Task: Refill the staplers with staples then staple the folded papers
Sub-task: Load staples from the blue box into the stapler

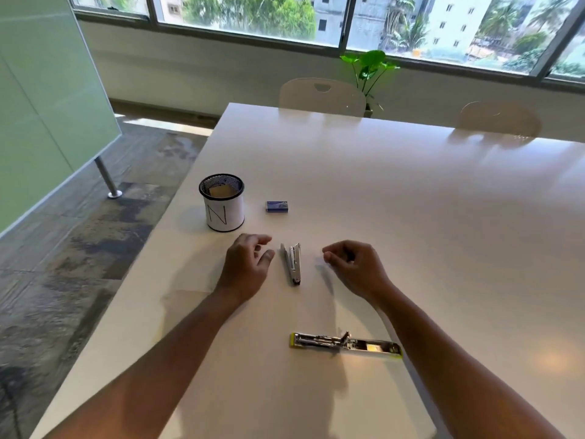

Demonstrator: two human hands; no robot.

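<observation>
Nearest the camera, a stapler (345, 341) with yellow-green edges lies flat on the glossy white desk (411, 201), hinged fully open into one long strip, its bright metal staple channel and spring facing up. Two bare forearms reach past it on either side. Beyond it, a second, slimmer silver stapler (293, 263) lies closed, its length pointing away from the person, a dark tip at its near end. The left hand (245, 267) hovers just beside it on the left, fingers loosely spread and empty, not touching it. The right hand (354, 264) is on the other side, a little farther off, with fingers curled inward and thumb near the fingertips; nothing is visibly held in it. Farther on, a small flat blue staple box (277, 206) rests on the desk, and to its left stands a round black mesh cup (222, 202) wrapped in a white label marked "N", with tan folded papers (221, 191) inside. At the far edge, two smooth white chairs (323, 96) are tucked against the desk, a leafy green plant (368, 69) behind them below a wide window (285, 17).
</observation>
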